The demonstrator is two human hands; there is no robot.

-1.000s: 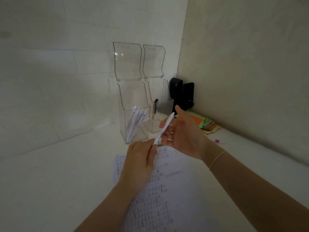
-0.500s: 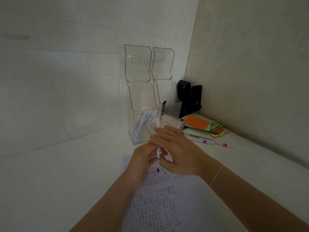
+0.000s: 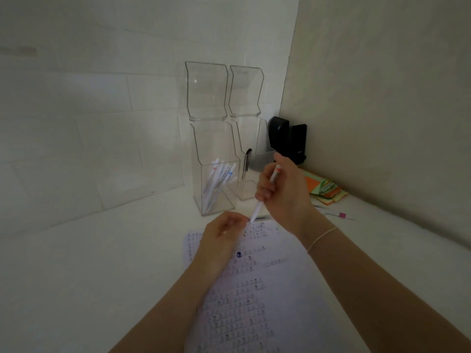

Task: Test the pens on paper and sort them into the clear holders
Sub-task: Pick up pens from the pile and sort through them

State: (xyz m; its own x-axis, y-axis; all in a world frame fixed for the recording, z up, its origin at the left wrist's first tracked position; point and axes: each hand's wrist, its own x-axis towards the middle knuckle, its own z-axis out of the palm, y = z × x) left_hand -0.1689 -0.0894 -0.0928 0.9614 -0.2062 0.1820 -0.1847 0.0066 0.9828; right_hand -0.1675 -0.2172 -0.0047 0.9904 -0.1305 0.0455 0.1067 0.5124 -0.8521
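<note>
- Pen up in our right hand, fingers curled round the barrel, tip slanting down toward the paper and hanging just above its far edge.
- Our left hand sits right at the tip with fingers loosely bent; whether it pinches a cap or only touches the nib is too blurred to tell.
- Paper is our landmark: it lies under both forearms, covered in rows of small test marks, with one darker blue blot just beside the left hand.
- Beyond the paper's far edge stand two clear holders, lids flipped up. The left holder carries a leaning bundle of white pens; the right holder shows one dark pen.
- Off the paper's far right corner, loose pens lie on the desk, with a stack of coloured notes and a black device farther back.
- Handling, as we judge it: light, stiff, smooth plastic, likely to roll if set down flat. We would keep the grip mid-barrel, well back from the nib, so the tip stays free for a scribble.
- Next up, by our reckoning: a quick test stroke, then into a holder tip first.
</note>
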